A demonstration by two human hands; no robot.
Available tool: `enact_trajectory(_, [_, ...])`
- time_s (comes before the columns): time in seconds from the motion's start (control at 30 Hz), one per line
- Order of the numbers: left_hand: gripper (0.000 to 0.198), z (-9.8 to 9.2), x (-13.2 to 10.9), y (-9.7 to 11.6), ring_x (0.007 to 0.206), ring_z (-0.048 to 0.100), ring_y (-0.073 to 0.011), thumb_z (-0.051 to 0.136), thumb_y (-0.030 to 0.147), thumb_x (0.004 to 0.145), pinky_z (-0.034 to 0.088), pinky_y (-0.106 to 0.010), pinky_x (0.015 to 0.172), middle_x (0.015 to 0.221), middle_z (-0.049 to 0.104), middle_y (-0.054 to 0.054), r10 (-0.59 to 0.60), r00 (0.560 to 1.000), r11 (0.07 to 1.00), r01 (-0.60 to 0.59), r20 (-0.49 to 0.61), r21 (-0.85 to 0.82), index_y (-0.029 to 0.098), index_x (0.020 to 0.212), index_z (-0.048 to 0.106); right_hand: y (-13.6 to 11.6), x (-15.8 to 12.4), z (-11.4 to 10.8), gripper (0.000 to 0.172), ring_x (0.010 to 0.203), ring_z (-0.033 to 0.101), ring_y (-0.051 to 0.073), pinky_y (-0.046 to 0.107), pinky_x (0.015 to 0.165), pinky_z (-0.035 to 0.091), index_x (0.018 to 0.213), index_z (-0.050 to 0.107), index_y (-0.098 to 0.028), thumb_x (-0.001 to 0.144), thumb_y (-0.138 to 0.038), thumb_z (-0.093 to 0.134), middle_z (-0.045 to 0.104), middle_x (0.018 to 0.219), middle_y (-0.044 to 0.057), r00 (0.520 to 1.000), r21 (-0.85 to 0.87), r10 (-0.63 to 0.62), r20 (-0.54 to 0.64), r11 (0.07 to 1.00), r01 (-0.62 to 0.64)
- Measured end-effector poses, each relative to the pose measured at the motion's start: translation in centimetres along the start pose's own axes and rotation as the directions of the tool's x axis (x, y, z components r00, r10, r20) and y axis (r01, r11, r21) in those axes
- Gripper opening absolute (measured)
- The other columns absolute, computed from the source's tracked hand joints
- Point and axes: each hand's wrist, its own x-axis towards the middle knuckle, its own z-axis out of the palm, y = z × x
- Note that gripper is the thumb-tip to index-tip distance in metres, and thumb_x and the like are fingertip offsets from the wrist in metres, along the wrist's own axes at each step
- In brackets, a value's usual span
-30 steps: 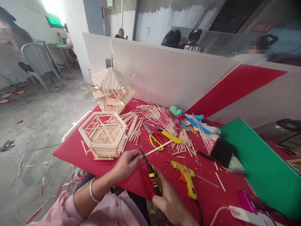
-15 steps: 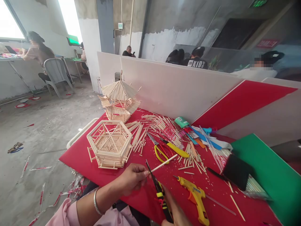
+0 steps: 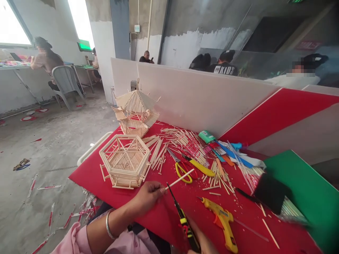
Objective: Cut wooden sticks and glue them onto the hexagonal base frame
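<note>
My left hand (image 3: 148,199), a silver bangle at its wrist, pinches one end of a thin wooden stick (image 3: 182,177). The stick points away to the upper right over the red tabletop (image 3: 159,218). My right hand (image 3: 201,237) is closed round black-and-yellow pliers (image 3: 182,219). Their narrow dark jaws meet the stick close to my left fingertips; whether they grip it I cannot tell. Beyond my left hand stands a hexagonal stick frame (image 3: 125,164). Behind it is a roofed pagoda model (image 3: 136,113) of the same sticks.
Yellow-handled scissors (image 3: 184,176) and a yellow-handled cutter (image 3: 202,168) lie among loose sticks (image 3: 182,141). A yellow glue gun (image 3: 222,222) rests at the right, near a black object (image 3: 270,192) and a green board (image 3: 304,194). A white partition (image 3: 185,95) borders the table's back; people sit beyond.
The view has shifted slightly. My left hand and the stick have moved a little left and away from me relative to the table. The pliers' jaws remain at the stick near my fingertips.
</note>
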Motion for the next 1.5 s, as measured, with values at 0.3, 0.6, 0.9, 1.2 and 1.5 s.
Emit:
enact_trajectory(0.3, [0.047,-0.5,0.0,-1.2,0.041,0.031,-0.0065,0.067,0.061,0.069,0.02,-0.023,0.044,0.046,0.044,0.007,-0.003,0.998,1.0,0.003,0.066,0.003,0.015,0.071,0.062,-2.4,-2.0,1.3,0.055,0.077,0.058,0.018,0.03,0.071,0.046,0.106,0.064,-0.019,0.051,-0.022,0.061,0.063,0.086,0.001,0.934,0.487,0.236,0.269,0.803,-0.344])
enact_trajectory(0.6, [0.051,-0.2,-0.1,-1.7,0.038,0.029,-0.0044,0.072,0.063,0.065,0.018,-0.022,0.041,0.046,0.044,0.007,-0.024,0.997,0.99,0.033,0.072,-0.14,0.014,0.072,0.061,-2.9,-1.9,1.3,0.058,0.067,0.052,0.012,0.027,0.064,0.041,0.107,0.063,-0.018,0.049,-0.019,0.059,0.058,0.081,-0.001,0.889,0.615,0.152,0.432,0.671,-0.414])
enact_trajectory(0.9, [0.042,-0.8,0.0,-2.0,0.047,0.045,-0.0091,0.062,0.053,0.076,0.033,-0.021,0.049,0.047,0.051,0.003,0.016,1.0,0.966,-0.014,-0.005,0.257,0.016,0.058,0.054,-4.1,-1.3,0.3,0.053,0.078,0.059,0.02,0.03,0.073,0.044,0.118,0.058,-0.018,0.065,-0.018,0.052,0.065,0.085,0.002,0.991,-0.232,0.124,0.048,0.967,-0.11])
enact_trajectory(1.2, [0.049,-0.7,-0.7,-2.7,0.039,0.045,-0.0068,0.074,0.059,0.065,0.035,-0.021,0.04,0.057,0.061,0.001,-0.04,0.994,0.994,0.029,-0.101,-0.108,0.014,0.082,0.063,-4.6,0.1,-0.2,0.072,0.12,0.057,0.03,0.04,0.099,0.044,0.141,0.043,-0.013,0.071,-0.024,0.054,0.06,0.128,0.017,0.995,-0.597,0.099,0.018,0.799,-0.069])
enact_trajectory(1.5, [0.047,-0.1,-0.6,-3.1,0.038,0.033,-0.0022,0.079,0.056,0.065,0.02,-0.017,0.037,0.053,0.051,0.006,-0.046,0.987,0.943,-0.008,-0.154,-0.331,0.014,0.081,0.063,-5.4,1.7,1.6,0.083,0.124,0.051,0.036,0.047,0.101,0.039,0.15,0.031,-0.01,0.074,-0.032,0.057,0.051,0.134,0.021,0.994,-0.771,0.074,-0.083,0.628,-0.111])
